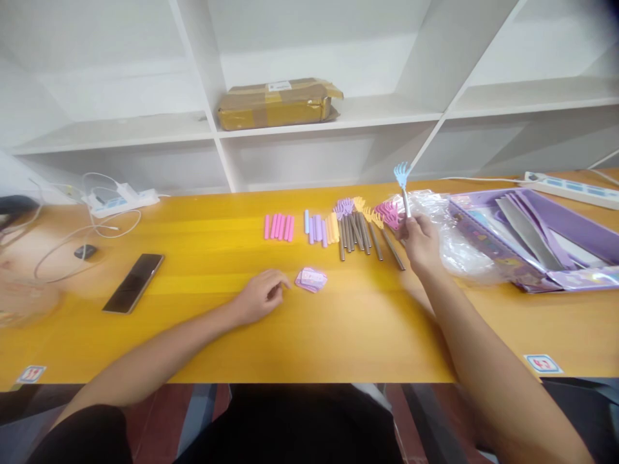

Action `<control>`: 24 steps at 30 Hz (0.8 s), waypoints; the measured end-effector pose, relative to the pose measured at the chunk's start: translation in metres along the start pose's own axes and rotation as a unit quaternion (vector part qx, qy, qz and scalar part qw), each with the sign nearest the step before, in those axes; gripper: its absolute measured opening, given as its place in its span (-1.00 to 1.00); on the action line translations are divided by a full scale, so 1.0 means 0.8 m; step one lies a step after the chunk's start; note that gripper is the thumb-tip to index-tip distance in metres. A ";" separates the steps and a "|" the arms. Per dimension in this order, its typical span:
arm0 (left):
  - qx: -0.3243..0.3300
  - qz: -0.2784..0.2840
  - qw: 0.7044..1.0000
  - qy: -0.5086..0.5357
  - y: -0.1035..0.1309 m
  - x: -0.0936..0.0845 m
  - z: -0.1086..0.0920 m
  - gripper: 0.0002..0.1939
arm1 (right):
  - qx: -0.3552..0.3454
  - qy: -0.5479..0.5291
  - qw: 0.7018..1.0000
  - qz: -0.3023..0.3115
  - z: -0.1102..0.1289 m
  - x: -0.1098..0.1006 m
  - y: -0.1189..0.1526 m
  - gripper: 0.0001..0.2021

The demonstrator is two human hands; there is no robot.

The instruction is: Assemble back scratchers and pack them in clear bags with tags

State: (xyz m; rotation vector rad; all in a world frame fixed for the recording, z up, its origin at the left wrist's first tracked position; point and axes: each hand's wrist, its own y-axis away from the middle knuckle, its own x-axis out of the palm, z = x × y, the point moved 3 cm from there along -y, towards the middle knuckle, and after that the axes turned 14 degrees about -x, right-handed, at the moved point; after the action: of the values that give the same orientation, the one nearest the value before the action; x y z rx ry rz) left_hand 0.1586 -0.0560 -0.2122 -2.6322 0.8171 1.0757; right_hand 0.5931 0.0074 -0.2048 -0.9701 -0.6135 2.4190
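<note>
My right hand is closed around the metal rod of a back scratcher, holding it upright with its light-blue claw head at the top. My left hand rests on the table, fingers loosely curled and nothing in them, just left of a small stack of pinkish-purple cards. Between and beyond the hands lie more back scratchers with metal rods and purple, yellow and pink heads. Left of them are blue, purple and orange tubes, then a row of pink tubes.
Clear plastic wrap and a purple box of flat pieces lie at right. A phone, cables and a power strip are at left. Another power strip sits back right. Shelves behind hold a taped parcel.
</note>
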 end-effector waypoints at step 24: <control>-0.179 -0.147 0.930 -0.286 -0.309 -0.037 -0.047 -0.66 | 0.089 -0.359 0.929 -0.021 0.091 0.060 0.028 -0.86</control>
State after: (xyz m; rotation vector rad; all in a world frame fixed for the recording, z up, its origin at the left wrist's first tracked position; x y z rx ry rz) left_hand 0.3003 0.1490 -0.1740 -2.3549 0.1065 1.8954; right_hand 0.5042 -0.0003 -0.1949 0.0377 -0.6182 2.7020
